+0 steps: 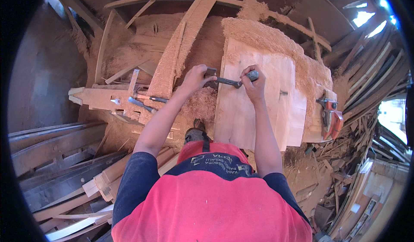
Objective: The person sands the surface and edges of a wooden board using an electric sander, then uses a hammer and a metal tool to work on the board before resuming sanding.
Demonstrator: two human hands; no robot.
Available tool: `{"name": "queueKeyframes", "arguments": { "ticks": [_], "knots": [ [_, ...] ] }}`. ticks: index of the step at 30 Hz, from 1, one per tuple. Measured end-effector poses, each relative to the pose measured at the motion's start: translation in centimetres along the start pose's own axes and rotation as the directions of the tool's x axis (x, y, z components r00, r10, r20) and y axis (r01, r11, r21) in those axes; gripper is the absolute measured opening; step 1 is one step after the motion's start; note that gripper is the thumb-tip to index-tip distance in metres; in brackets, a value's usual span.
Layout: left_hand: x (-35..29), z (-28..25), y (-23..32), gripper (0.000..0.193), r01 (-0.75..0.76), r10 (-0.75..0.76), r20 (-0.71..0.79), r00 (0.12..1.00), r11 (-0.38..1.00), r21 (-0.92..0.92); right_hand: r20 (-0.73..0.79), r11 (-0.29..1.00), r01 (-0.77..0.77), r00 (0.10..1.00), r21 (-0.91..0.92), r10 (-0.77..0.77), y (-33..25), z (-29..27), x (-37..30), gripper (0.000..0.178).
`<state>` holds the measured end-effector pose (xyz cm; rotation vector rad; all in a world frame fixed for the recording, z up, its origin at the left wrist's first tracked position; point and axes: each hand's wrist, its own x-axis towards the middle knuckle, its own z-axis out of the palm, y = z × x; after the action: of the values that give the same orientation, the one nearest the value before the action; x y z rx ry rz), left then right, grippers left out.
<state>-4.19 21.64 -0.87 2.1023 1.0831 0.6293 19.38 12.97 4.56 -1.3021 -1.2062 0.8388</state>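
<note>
My left hand (pixel 197 78) is closed round one end of a dark, narrow metal bar (pixel 227 82), beside a dark block-like part at the fingers. Its other end meets my right hand (pixel 254 84), whose fingers grip a grey, round-ended tool (pixel 253 75). Whether bar and grey piece are joined, I cannot tell. Both hands are above the left half of a pale, broad wooden panel (pixel 254 112). A small dark mark or slot shows in the panel to the right of my right hand.
Wood shavings (pixel 263 34) heap along the panel's far and right sides. An orange power tool (pixel 332 120) rests at the right end. To the left, a hammer (pixel 152 98) and a blue-handled tool (pixel 141 104) lie on a plank (pixel 101 99). Timber (pixel 56 156) is stacked at lower left.
</note>
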Motion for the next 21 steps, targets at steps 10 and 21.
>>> {"name": "queueKeyframes", "arguments": {
  "ticks": [10, 21],
  "knots": [
    [2.7, 0.4, 0.0, 0.018, -0.008, 0.008, 0.008, 1.000, 0.999, -0.040, -0.016, 0.996, -0.029, 0.999, 0.089, 0.030, -1.5, -1.7, 0.8, 0.020],
    [2.3, -0.2, 1.0, 0.025, 0.072, -0.054, 0.108, 0.993, 0.984, -0.165, 0.010, 0.846, 0.006, 1.000, -0.533, 0.000, -3.6, -2.8, 1.1, 0.039]
  ]
}}
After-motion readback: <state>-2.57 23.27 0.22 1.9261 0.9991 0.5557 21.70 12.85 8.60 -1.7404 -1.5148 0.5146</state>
